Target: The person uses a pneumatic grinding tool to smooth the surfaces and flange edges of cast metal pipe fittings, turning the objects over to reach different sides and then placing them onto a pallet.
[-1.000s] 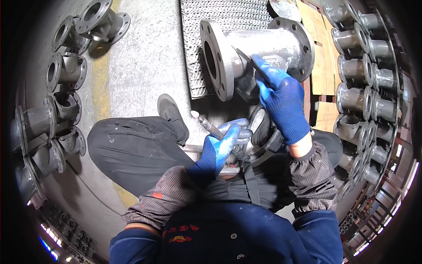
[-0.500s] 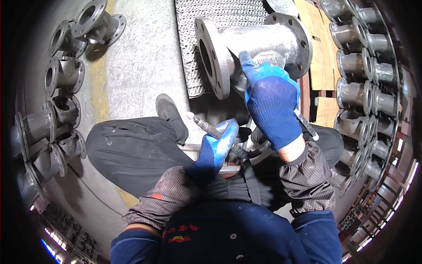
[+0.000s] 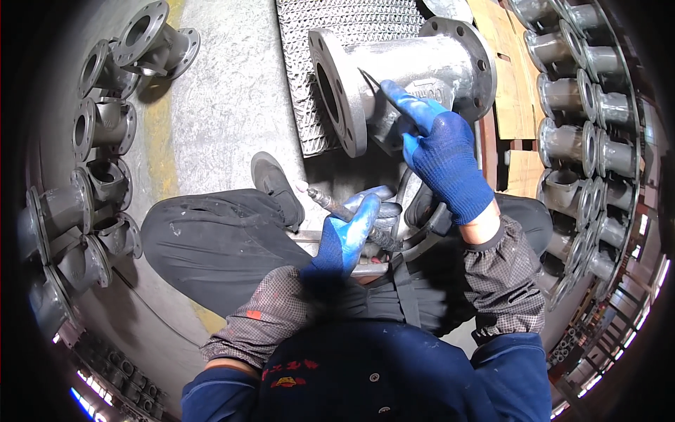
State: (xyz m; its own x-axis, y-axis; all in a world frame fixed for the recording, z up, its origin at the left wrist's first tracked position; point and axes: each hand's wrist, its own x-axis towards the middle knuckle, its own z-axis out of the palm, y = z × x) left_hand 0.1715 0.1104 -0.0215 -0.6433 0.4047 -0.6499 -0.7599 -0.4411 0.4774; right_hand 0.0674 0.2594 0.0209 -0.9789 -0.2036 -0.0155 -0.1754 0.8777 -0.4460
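A grey cast flanged valve body (image 3: 415,67) lies on its side in front of me, with a bolt-holed flange at each end and raised lettering on its side. My right hand (image 3: 439,130), in a blue coated glove, reaches to its near side. The index finger is stretched out at the casting's surface; whether it touches, I cannot tell. The other fingers are partly hidden. My left hand (image 3: 348,235), gloved too, is wrapped round a slim die grinder (image 3: 330,202) with a small pale tip pointing up-left. A dark hose runs from its rear, between my knees.
The casting rests on a support covered in woven grey mesh (image 3: 306,98). Wooden boards (image 3: 520,91) lie to its right. Similar flanged castings stand along the left (image 3: 105,126) and in stacked rows on the right (image 3: 566,98). A thin cable (image 3: 151,309) crosses the floor at left.
My right hand has drawn back a little toward me and to the right, its index finger still stretched toward the casting. The left hand keeps its hold on the die grinder.
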